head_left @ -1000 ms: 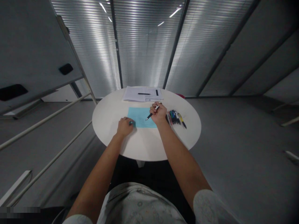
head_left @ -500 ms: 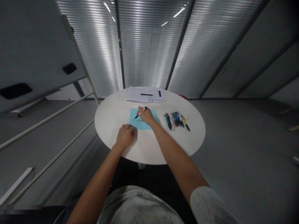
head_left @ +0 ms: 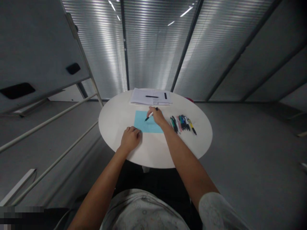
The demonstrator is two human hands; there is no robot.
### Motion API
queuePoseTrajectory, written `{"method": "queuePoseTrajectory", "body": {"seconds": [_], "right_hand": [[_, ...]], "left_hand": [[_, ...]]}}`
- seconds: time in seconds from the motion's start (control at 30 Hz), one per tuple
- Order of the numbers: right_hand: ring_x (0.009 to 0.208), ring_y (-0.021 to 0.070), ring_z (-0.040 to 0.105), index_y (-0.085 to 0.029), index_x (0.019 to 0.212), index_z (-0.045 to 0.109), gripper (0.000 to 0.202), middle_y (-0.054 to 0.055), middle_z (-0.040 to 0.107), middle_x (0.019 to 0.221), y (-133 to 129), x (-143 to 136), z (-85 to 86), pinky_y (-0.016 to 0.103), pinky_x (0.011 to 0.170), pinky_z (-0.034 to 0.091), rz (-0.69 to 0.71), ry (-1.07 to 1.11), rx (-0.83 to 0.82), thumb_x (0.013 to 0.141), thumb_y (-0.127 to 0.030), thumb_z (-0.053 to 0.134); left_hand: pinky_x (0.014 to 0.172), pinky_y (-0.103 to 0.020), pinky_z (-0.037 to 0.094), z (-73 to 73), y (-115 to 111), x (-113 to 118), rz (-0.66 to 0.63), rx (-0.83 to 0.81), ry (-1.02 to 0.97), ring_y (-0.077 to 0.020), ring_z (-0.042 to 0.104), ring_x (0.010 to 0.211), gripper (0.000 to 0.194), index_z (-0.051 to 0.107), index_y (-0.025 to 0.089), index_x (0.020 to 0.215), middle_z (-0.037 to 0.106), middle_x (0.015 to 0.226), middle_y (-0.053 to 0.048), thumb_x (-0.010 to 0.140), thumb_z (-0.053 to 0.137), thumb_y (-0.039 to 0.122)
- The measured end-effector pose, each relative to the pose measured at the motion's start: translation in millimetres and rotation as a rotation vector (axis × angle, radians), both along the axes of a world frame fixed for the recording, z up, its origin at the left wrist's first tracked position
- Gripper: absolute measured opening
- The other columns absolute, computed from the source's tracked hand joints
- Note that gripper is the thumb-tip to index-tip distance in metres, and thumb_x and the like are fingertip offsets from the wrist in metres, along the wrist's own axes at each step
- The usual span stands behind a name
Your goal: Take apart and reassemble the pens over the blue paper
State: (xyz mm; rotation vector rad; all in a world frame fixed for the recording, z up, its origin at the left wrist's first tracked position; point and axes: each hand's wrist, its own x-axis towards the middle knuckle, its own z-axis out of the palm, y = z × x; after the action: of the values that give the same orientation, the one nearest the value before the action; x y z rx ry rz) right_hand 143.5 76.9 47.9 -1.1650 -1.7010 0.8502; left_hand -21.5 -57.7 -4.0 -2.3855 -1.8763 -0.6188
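My right hand [head_left: 157,116] grips a white and black pen [head_left: 150,114], its dark tip pointing down and left at a light blue sheet of paper [head_left: 152,128]. Whether the tip touches the paper I cannot tell. Any marks on the sheet are too faint to read. Loosely curled, my left hand [head_left: 130,139] rests on the table at the sheet's lower left corner, with no object visible in its fingers. A row of several pens [head_left: 183,123] in green, black, pink, blue and yellow lies to the right of the sheet.
The round white table [head_left: 115,118] carries a stack of white papers [head_left: 140,95] at its far side, with a black pen [head_left: 152,96] on top. A whiteboard on a metal frame [head_left: 93,86] stands at the left. Glass panels with blinds [head_left: 148,48] rise behind.
My right hand has shifted right across the blue sheet with the pen, uncovering more of its left part. My left hand stays at the corner. The whole view has shifted slightly.
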Motion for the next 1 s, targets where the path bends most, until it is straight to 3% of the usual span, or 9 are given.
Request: {"method": "queuePoseTrajectory", "body": {"seconds": [0.07,0.17,0.33,0.43,0.53,0.67,0.77,0.87,1.0], "right_hand": [[0.058,0.0099,0.054,-0.019,0.056,0.05,0.045,-0.002,0.055,0.056,0.0,12.1,3.9,0.023,0.065,0.046,-0.033,0.285,-0.035,0.085,-0.053,0.051],[0.037,0.0069,0.031,-0.022,0.062,0.038,0.048,-0.01,0.033,0.044,-3.5,31.5,11.5,0.022,0.045,0.039,-0.048,0.637,-0.246,0.079,-0.064,0.055],[0.033,0.0076,0.019,-0.023,0.062,0.036,0.049,-0.009,0.025,0.04,-8.1,54.4,18.5,0.019,0.034,0.016,0.067,0.656,-0.49,0.086,-0.066,0.03],[0.034,0.0078,0.015,-0.023,0.058,0.033,0.046,-0.008,0.022,0.04,-5.0,56.7,15.7,0.02,0.035,0.012,0.001,0.507,-0.474,0.089,-0.057,0.025],[0.038,0.0088,0.023,-0.021,0.066,0.047,0.046,-0.006,0.033,0.047,-4.7,54.0,10.0,0.021,0.039,0.02,-0.043,0.227,-0.369,0.09,-0.054,0.026],[0.069,0.0182,0.056,-0.02,0.113,0.055,0.038,0.005,0.061,0.083,-20.2,47.1,-4.1,0.029,0.064,0.044,-0.251,-0.372,-0.136,0.089,-0.047,0.042],[0.1,0.0277,0.058,-0.01,0.135,0.043,0.051,0.021,0.057,0.118,-38.4,42.4,-21.2,0.038,0.086,0.044,-0.336,-0.713,-0.005,0.086,-0.02,0.047],[0.108,0.0285,0.055,-0.008,0.135,0.048,0.051,0.023,0.053,0.124,-50.8,40.8,-33.7,0.039,0.092,0.041,-0.29,-0.814,0.137,0.085,-0.005,0.036],[0.113,0.0266,0.051,-0.012,0.128,0.056,0.047,0.019,0.057,0.121,-64.5,42.7,-30.3,0.039,0.095,0.039,-0.216,-0.796,0.355,0.088,-0.007,0.033]], "left_hand": [[0.092,-0.041,0.041,1.0,-0.7,0.1,0.004,0.002,-0.004,-0.0245,0.053,0.1,0.033,0.07,0.019,0.11,0.065,0.104,-0.011,0.088,0.045,0.023],[0.093,-0.041,0.041,2.0,-1.2,0.2,0.007,0.004,-0.005,-0.0246,0.053,0.101,0.034,0.07,0.019,0.111,0.065,0.106,-0.011,0.087,0.046,0.021],[0.094,-0.042,0.04,-0.8,1.7,-0.2,0.006,-0.002,-0.004,-0.0245,0.053,0.102,0.034,0.07,0.02,0.109,0.065,0.106,-0.011,0.087,0.045,0.022],[0.093,-0.042,0.041,-2.6,4.8,-0.5,0.02,0.016,-0.007,-0.0246,0.053,0.1,0.033,0.071,0.02,0.107,0.065,0.105,-0.011,0.085,0.046,0.021],[0.09,-0.041,0.042,-1.5,6.3,0.0,0.037,0.017,-0.003,-0.0252,0.053,0.098,0.032,0.072,0.021,0.104,0.065,0.101,-0.011,0.084,0.046,0.019],[0.088,-0.041,0.043,1.2,4.7,1.1,0.042,0.028,-0.003,-0.0256,0.053,0.099,0.032,0.072,0.02,0.105,0.064,0.101,-0.011,0.085,0.047,0.021],[0.089,-0.041,0.043,1.4,3.1,1.6,0.046,0.032,0.007,-0.0253,0.053,0.099,0.033,0.071,0.02,0.107,0.064,0.102,-0.011,0.085,0.046,0.021],[0.091,-0.041,0.042,1.7,1.7,2.7,0.053,0.028,0.022,-0.0254,0.053,0.1,0.032,0.07,0.019,0.107,0.064,0.104,-0.012,0.084,0.047,0.021],[0.093,-0.04,0.042,5.0,-3.1,4.4,0.06,0.007,0.029,-0.0247,0.054,0.101,0.032,0.07,0.018,0.107,0.064,0.105,-0.012,0.086,0.045,0.021]]}}
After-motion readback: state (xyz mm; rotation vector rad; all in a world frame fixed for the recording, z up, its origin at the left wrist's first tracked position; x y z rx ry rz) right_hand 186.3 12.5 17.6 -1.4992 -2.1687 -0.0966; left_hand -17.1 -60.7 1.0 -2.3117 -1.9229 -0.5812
